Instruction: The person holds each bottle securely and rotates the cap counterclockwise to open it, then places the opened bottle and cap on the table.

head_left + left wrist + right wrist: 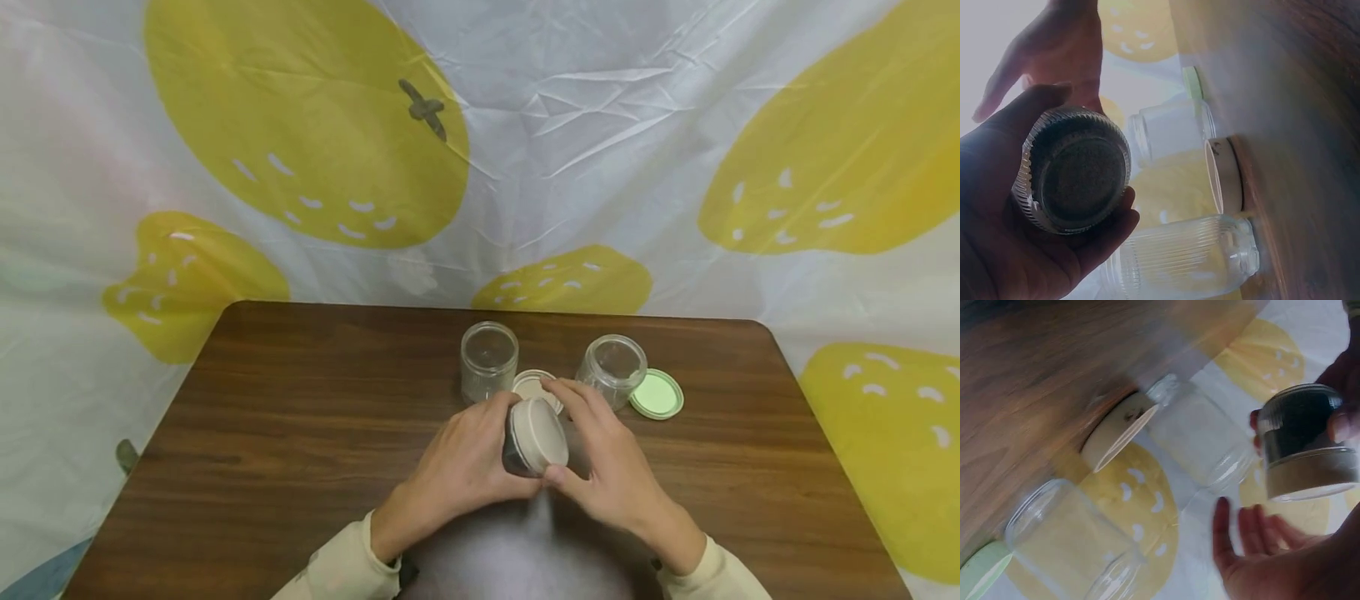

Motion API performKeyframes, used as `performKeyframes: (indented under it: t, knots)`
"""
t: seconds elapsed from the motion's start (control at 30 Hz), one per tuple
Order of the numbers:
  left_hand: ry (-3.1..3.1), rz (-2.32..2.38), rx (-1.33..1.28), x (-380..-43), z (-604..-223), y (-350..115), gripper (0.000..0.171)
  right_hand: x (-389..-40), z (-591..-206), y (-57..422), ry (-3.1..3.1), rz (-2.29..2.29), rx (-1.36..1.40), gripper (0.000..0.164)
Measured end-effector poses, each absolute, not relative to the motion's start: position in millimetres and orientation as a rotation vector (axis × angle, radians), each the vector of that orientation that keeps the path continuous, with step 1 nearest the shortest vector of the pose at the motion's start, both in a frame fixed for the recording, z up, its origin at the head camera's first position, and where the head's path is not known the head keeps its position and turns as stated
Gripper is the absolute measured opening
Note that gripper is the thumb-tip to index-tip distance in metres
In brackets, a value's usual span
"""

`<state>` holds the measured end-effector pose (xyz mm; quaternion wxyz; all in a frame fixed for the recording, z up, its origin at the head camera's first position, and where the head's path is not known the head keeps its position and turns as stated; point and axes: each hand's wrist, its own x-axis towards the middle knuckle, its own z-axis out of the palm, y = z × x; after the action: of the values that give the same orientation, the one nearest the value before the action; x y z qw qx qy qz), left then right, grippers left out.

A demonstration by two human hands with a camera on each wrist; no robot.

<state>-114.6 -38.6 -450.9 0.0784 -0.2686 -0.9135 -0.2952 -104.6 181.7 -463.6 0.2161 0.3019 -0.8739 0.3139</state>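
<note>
My left hand [465, 457] grips a small glass jar [1082, 178] with dark contents, its fingers and thumb curled round the side. A beige lid [542, 433] sits on this jar, which is tilted with the lid toward the right. My right hand [613, 462] is beside the lid, its fingers spread and loosely bent, the thumb at the lid's lower edge in the head view. From the right wrist, those fingers [1250, 534] show extended, a little apart from the jar. Ridged glass shows around the jar's base in the left wrist view.
Behind my hands stand two uncovered clear jars, a left one [489, 367] and a right one [613, 367]. Between them lies another beige lid [528, 383], partly covered by my fingers. A green lid [657, 395] lies by the right jar. A lemon-print cloth [525, 167] hangs behind the wooden table [315, 417].
</note>
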Motion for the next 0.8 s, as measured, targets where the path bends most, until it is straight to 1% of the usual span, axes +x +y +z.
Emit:
performKeyframes:
  t: [0.23,0.3,0.4,0.47,0.53,0.63,0.8]
  knots:
    - [-2.745,-0.838,-0.798,-115.8,-450.1,-36.5,0.086,-100.7,-457.4,172.9,-2.549,0.722,0.37,0.093]
    - [-2.734,-0.794,-0.813,-115.9,-450.6,-35.3,0.086,-100.4,-455.3,171.1,-2.613,0.642,0.298,0.084]
    - [-2.718,-0.73,-0.832,-115.3,-450.9,-33.6,0.085,-100.5,-452.5,168.4,-2.701,0.569,0.259,0.062]
    - [-2.711,-0.701,-0.838,-114.8,-451.3,-32.0,0.083,-100.4,-450.9,166.7,-2.747,0.533,0.237,0.052]
    - [-2.707,-0.685,-0.842,-114.3,-451.5,-30.9,0.083,-100.3,-449.9,165.7,-2.78,0.501,0.223,0.051]
    - [-2.7,-0.674,-0.845,-113.6,-452.4,-29.8,0.082,-99.9,-448.9,165.2,-2.807,0.466,0.214,0.054]
    - [-2.688,-0.674,-0.856,-113.3,-454.0,-30.7,0.082,-101.0,-451.7,167.8,-2.785,0.476,0.312,0.051]
